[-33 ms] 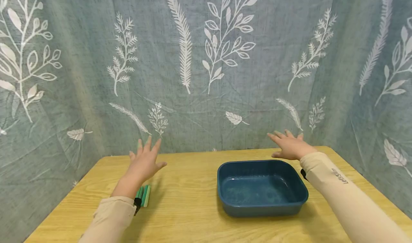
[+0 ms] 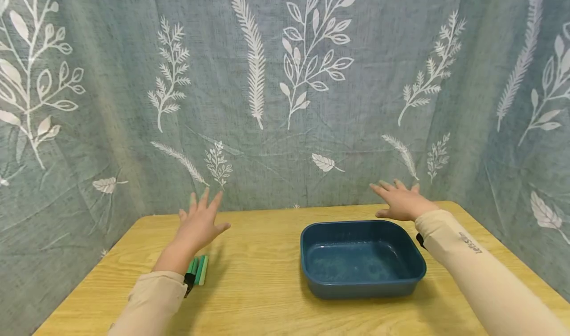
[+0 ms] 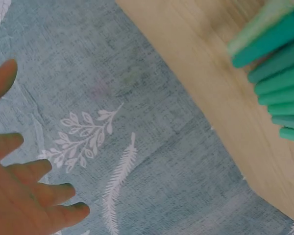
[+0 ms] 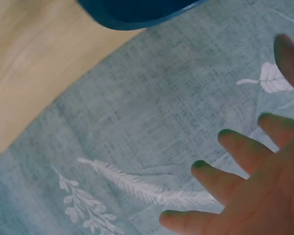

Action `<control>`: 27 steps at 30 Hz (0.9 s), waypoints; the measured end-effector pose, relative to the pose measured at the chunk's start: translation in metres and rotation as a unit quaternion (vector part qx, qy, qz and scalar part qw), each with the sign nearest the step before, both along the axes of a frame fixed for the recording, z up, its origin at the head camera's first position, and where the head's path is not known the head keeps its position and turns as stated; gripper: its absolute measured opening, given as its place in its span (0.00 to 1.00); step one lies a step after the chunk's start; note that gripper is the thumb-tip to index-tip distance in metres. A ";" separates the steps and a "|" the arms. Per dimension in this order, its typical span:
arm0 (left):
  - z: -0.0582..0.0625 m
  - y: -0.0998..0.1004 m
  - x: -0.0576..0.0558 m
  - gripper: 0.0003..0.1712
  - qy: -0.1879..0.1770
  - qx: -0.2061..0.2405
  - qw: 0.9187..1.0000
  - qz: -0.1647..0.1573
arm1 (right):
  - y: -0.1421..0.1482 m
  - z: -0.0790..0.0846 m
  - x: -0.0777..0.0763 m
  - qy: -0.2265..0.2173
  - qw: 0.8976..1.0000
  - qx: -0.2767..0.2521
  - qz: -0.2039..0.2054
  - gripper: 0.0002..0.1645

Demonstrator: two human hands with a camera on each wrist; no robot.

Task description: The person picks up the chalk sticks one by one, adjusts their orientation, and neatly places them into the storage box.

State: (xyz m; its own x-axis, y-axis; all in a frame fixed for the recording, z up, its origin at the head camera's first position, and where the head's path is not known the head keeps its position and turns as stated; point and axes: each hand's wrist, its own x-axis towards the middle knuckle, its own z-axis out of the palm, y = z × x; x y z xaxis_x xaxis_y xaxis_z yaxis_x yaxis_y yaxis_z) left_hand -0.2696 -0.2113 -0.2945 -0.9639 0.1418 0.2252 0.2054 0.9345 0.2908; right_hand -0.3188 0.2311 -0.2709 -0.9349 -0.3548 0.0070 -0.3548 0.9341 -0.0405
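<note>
My left hand [image 2: 196, 229] is held out in the air, its fingers spread and nothing in its grasp. Beneath that forearm lie several green sticks [image 2: 202, 270], partly hidden by the arm and wrist. The left wrist view shows more of these sticks [image 3: 284, 83], side by side in shades from pale green to teal. Over the far right corner of a dark blue rectangular tub [image 2: 362, 290], my right hand [image 2: 403, 202] hovers with fingers spread, also bare. No contents show inside the tub.
The wooden table [image 2: 258, 276] carries the tub on the right and the sticks on the left. A grey-green curtain [image 2: 276, 168] with white leaf prints hangs behind the table and along both sides.
</note>
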 end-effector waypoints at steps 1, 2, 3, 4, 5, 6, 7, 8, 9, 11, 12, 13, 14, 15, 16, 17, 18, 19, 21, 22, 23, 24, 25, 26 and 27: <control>0.000 -0.001 0.000 0.46 -0.004 0.012 1.000 -0.001 | 0.002 -0.001 0.000 0.003 1.000 -0.004 0.000 0.47; 0.000 -0.003 0.001 0.46 -0.011 0.029 1.000 -0.001 | 0.004 -0.002 0.000 0.008 1.000 -0.008 0.002 0.47; 0.000 -0.006 0.002 0.45 -0.017 0.044 0.999 0.001 | 0.005 -0.004 0.000 0.014 1.000 -0.011 0.003 0.46; 0.000 -0.009 0.002 0.45 -0.023 0.059 0.998 0.003 | 0.007 -0.005 0.000 0.019 1.000 -0.015 0.004 0.46; 0.000 -0.012 0.004 0.45 -0.032 0.072 0.997 0.006 | 0.009 -0.006 0.000 0.024 0.999 -0.022 0.005 0.46; -0.001 -0.016 0.005 0.45 -0.039 0.084 0.996 0.009 | 0.011 -0.008 0.000 0.027 0.999 -0.028 0.006 0.46; -0.001 -0.019 0.006 0.44 -0.046 0.095 0.994 0.012 | 0.012 -0.009 0.001 0.025 0.999 -0.041 0.009 0.46; -0.002 -0.023 0.007 0.44 -0.054 0.106 0.993 0.016 | 0.013 -0.010 0.001 0.020 0.998 -0.057 0.013 0.46; -0.004 -0.026 0.009 0.44 -0.060 0.114 0.991 0.021 | 0.014 -0.010 0.002 0.007 0.997 -0.080 0.016 0.46; -0.008 -0.033 0.013 0.43 -0.074 0.133 0.988 0.034 | 0.016 -0.012 0.006 -0.026 0.991 -0.132 0.022 0.46; -0.010 -0.037 0.015 0.42 -0.077 0.140 0.986 0.040 | 0.016 -0.012 0.008 -0.043 0.986 -0.159 0.022 0.46; -0.013 -0.042 0.017 0.42 -0.080 0.147 0.985 0.047 | 0.018 -0.013 0.010 -0.057 0.981 -0.183 0.024 0.47; -0.016 -0.046 0.020 0.41 -0.085 0.156 0.983 0.053 | 0.019 -0.013 0.012 -0.070 0.976 -0.206 0.022 0.47; -0.019 -0.051 0.023 0.41 -0.087 0.161 0.981 0.061 | 0.020 -0.014 0.014 -0.081 0.970 -0.230 0.019 0.47; -0.022 -0.056 0.026 0.40 -0.088 0.166 0.980 0.065 | 0.023 -0.015 0.017 -0.089 0.964 -0.251 0.018 0.47; -0.025 -0.062 0.029 0.40 -0.088 0.172 0.979 0.067 | 0.025 -0.017 0.019 -0.096 0.958 -0.271 0.013 0.47; -0.028 -0.068 0.032 0.40 -0.091 0.177 0.977 0.070 | 0.028 -0.018 0.021 -0.105 0.951 -0.292 0.008 0.47; -0.030 -0.075 0.035 0.40 -0.096 0.184 0.976 0.073 | 0.031 -0.021 0.023 -0.111 0.944 -0.310 0.004 0.47; -0.034 -0.086 0.040 0.40 -0.103 0.189 0.973 0.080 | 0.036 -0.026 0.028 -0.125 0.929 -0.349 -0.005 0.45; -0.036 -0.092 0.043 0.40 -0.110 0.198 0.970 0.084 | 0.039 -0.030 0.030 -0.132 0.922 -0.364 -0.010 0.45; -0.037 -0.098 0.045 0.40 -0.119 0.209 0.967 0.089 | 0.040 -0.033 0.032 -0.137 0.915 -0.379 -0.015 0.44; -0.038 -0.102 0.047 0.40 -0.127 0.218 0.963 0.096 | 0.042 -0.037 0.034 -0.144 0.908 -0.394 -0.019 0.43; -0.038 -0.106 0.049 0.40 -0.133 0.227 0.959 0.104 | 0.043 -0.040 0.035 -0.149 0.900 -0.408 -0.024 0.43; -0.039 -0.110 0.051 0.39 -0.137 0.231 0.957 0.113 | 0.044 -0.044 0.036 -0.157 0.892 -0.424 -0.030 0.42; -0.039 -0.113 0.053 0.39 -0.142 0.237 0.954 0.120 | 0.044 -0.047 0.038 -0.163 0.883 -0.438 -0.035 0.42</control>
State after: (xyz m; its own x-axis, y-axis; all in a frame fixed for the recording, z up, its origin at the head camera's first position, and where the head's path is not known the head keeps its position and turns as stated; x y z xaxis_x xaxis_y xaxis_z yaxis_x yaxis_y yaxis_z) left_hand -0.2167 -0.3243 -0.3334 -0.9874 -0.1438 -0.0654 -0.1478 0.6950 0.7037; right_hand -0.2812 0.2755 -0.3177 -0.9573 -0.2881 -0.0228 -0.1340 0.5125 -0.8482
